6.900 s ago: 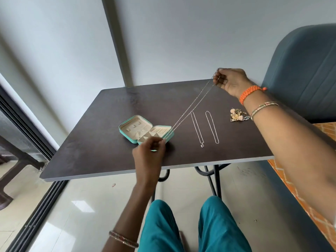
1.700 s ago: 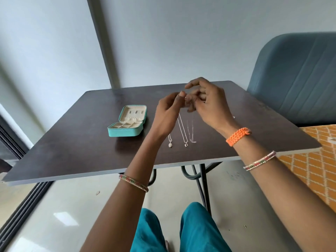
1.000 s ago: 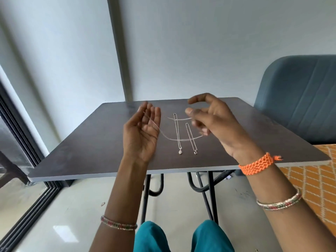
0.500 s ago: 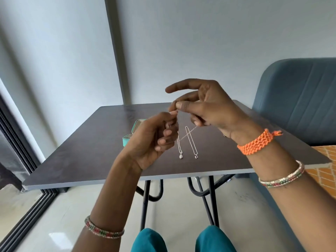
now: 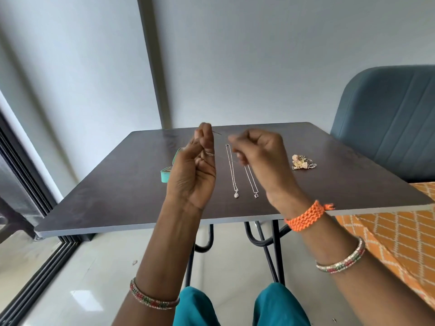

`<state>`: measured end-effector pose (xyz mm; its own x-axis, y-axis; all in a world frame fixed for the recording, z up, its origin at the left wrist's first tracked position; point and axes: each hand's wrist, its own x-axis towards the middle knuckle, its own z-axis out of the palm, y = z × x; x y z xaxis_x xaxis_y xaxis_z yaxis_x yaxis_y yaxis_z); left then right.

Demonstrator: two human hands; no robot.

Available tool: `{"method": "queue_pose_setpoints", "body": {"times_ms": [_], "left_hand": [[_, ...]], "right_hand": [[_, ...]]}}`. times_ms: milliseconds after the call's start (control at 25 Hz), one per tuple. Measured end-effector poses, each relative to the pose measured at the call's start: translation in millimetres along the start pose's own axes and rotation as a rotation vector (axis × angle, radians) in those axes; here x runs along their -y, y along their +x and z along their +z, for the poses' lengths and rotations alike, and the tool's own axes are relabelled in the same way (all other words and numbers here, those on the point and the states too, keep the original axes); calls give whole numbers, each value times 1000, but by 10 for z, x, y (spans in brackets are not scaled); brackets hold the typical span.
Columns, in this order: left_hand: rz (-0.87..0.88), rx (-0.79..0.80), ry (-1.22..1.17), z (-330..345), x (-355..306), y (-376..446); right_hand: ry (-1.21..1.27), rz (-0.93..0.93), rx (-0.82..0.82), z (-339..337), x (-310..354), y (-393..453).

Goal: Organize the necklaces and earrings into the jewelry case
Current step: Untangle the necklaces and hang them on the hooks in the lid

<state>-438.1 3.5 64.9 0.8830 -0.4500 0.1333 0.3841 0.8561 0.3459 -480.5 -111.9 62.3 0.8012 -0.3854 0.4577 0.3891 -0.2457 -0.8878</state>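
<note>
Above the dark table (image 5: 117, 196), both hands pinching a thin chain (image 5: 220, 134), left hand (image 5: 194, 170), right hand (image 5: 261, 158), teal jewelry case (image 5: 166, 174) mostly hidden, contents unseen.

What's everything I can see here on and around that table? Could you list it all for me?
held necklace chain: one, thin silver, stretched in the air between the two hands
necklaces: two, silver with small pendants, lying side by side mid-table
earrings: one small pile, gold and pale, on the table's right part
jewelry case: one, teal, on the table behind the left hand, mostly hidden
table: one, dark brown top, black metal legs
chair: one, blue-grey, to the right behind the table
patterned cloth: one, orange with white lattice, lower right
left hand: raised, fingers pinching the chain
right hand: raised, fingers curled, pinching the chain's other end
</note>
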Motion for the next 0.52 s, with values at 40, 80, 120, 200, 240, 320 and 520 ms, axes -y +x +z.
{"method": "queue_pose_setpoints", "body": {"times_ms": [40, 80, 120, 200, 240, 320, 520], "left_hand": [[22, 27, -43, -2, 4, 0], [37, 46, -43, -6, 1, 0], [52, 52, -7, -11, 2, -6], [88, 48, 92, -33, 2, -27], [103, 49, 141, -52, 7, -34], [131, 63, 268, -85, 47, -43], [152, 201, 674, -91, 78, -72]], "right_hand": [[5, -33, 89, 43, -10, -57], [-9, -49, 205, 67, -10, -101], [-71, -56, 302, 56, -1, -123], [-302, -62, 390, -27, 63, -118], [-427, -65, 422, -71, 102, -110], [-643, -85, 478, -138, 216, -122], [-603, -152, 333, -182, 411, -159]]}}
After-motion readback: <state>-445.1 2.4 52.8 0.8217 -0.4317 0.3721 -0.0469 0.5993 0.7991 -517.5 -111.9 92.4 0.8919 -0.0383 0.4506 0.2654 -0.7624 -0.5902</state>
